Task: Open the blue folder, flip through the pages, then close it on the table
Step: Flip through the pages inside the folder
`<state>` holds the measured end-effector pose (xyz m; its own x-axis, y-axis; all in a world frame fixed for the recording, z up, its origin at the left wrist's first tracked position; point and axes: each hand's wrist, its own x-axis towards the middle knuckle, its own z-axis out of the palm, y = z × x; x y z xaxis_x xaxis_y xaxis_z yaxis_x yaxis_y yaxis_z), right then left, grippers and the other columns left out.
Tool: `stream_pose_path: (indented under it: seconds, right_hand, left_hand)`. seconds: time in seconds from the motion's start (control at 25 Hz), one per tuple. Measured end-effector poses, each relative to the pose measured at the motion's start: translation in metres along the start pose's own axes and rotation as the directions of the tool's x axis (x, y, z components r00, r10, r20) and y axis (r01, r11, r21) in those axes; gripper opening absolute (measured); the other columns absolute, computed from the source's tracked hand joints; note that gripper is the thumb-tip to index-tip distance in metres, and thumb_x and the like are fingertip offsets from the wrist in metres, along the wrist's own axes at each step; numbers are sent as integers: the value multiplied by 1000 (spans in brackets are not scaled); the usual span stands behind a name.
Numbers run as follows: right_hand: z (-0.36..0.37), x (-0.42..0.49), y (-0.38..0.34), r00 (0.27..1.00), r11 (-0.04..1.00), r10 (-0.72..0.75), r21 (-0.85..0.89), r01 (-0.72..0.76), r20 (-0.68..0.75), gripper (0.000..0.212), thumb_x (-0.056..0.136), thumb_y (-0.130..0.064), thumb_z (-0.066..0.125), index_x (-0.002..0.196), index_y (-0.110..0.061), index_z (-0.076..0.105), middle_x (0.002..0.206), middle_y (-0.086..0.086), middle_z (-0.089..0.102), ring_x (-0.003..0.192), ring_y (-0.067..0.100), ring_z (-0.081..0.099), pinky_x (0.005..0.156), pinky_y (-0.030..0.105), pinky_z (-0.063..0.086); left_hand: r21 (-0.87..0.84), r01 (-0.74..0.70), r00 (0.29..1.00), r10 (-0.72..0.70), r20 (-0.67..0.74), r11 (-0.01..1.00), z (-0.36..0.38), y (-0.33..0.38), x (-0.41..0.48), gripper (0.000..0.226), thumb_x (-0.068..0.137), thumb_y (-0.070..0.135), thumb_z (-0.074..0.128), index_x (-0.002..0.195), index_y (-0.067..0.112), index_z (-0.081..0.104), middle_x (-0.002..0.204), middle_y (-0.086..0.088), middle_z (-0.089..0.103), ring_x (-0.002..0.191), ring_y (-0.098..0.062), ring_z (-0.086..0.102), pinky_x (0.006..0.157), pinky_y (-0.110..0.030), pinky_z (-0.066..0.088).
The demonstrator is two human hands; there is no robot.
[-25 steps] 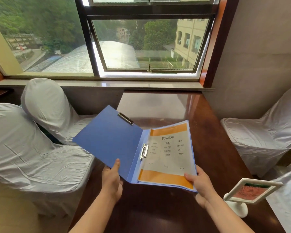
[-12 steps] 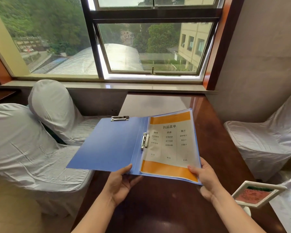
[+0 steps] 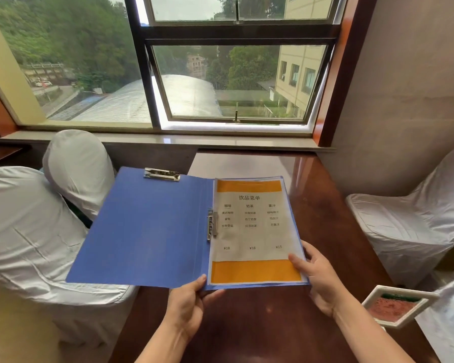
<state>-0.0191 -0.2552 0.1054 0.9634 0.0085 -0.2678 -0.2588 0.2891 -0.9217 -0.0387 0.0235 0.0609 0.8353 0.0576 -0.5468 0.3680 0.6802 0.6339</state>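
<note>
A: Item one, hands. State?

B: Left hand (image 3: 188,307): gripping the near edge of the flat blue plastic folder (image 3: 152,226) close to its spine, thumb on top, fingers beneath. Right hand (image 3: 319,280): closed on the near right corner, thumb lying on the top page, fingers under the back cover.

A: Item two, the folder. Position?

B: Held open and nearly level above the dark glossy wooden counter (image 3: 333,205), not resting on it. Its left cover reaches out past the counter's edge, over the white-draped chair (image 3: 24,231). One silver spring clip (image 3: 162,174) at the top of the left cover, a second metal clip (image 3: 212,226) at the spine.

A: Contents?

B: White sheet with orange bands top and bottom (image 3: 252,226), printed as a menu with prices, in a clear sleeve. Whether more pages lie under it cannot be told.

A: Progress entry?

B: Opening: done, judged by the spread covers. Flipping: not begun as it appears; the top page lies flat. Closing and setting down on the counter: outstanding.

A: Surroundings?

B: White-framed diamond-shaped table sign (image 3: 397,305) to the right, well apart from the folder.
</note>
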Motion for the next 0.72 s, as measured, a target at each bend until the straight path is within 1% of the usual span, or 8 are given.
stream_pose_path:
  seconds: [0.08,0.16,0.28,0.36,0.44,0.52,0.64,0.72]
  right_hand:
    - [-5,-4,-2,999,1000,1,-9,-1,43,54,87,1,66,135,-19,53,116,17,74,100,38,72,72,43,64]
    - [-6,-7,0,998,998,-34,-48,37,62,64,83,12,64,136,-22,51,113,16,75,97,35,73,69,38,64]
    - [0,-6,6,988,969,-155,-197,152,-3,70,81,19,63,137,-23,53,101,13,79,90,26,75,77,33,63]
    - [4,-4,8,980,955,-194,-236,180,-36,70,80,18,66,136,-23,55,95,12,80,85,24,74,81,36,61]
    - [6,-2,8,977,951,-203,-251,181,-63,70,79,13,72,135,-25,56,92,13,80,83,25,75,80,37,60]
    - [8,-1,10,973,946,-214,-265,186,-84,69,77,7,77,134,-25,57,96,11,79,87,24,76,79,33,61]
    - [9,2,12,968,945,-224,-267,188,-113,65,76,1,80,134,-17,59,113,5,74,100,21,73,92,38,58]
    - [10,4,12,967,942,-226,-277,187,-116,57,76,-1,80,129,-13,64,115,4,73,101,17,72,94,36,57]
  left_hand:
    - [-42,-42,999,41,-27,998,-5,2,-1,20,90,-6,54,79,-14,68,83,-26,74,71,-36,74,50,-42,60]
    - [-57,-78,997,77,-22,995,-7,6,-2,16,90,-6,54,84,-9,69,82,-23,75,73,-35,74,51,-44,60]
    - [-50,-83,996,85,24,995,-4,9,-4,13,92,-3,52,97,-9,63,84,-23,75,76,-36,74,52,-44,61]
    - [-44,-60,997,61,37,997,-3,10,-6,16,94,-1,50,98,-11,62,86,-25,75,77,-36,74,53,-43,61]
    - [-29,-40,998,41,39,999,-2,8,-6,20,95,0,49,98,-13,63,89,-26,75,78,-36,74,53,-42,61]
    - [-23,-20,999,20,32,1000,-3,3,-7,22,95,0,48,96,-14,64,89,-28,74,76,-36,74,51,-41,61]
    - [-19,7,1000,-6,15,1000,-4,-2,-8,23,94,0,49,96,-18,64,89,-30,73,74,-37,74,51,-41,61]
    - [-18,15,1000,-15,8,1000,-3,-3,-8,23,94,0,49,96,-19,63,90,-31,73,74,-38,74,50,-40,61]
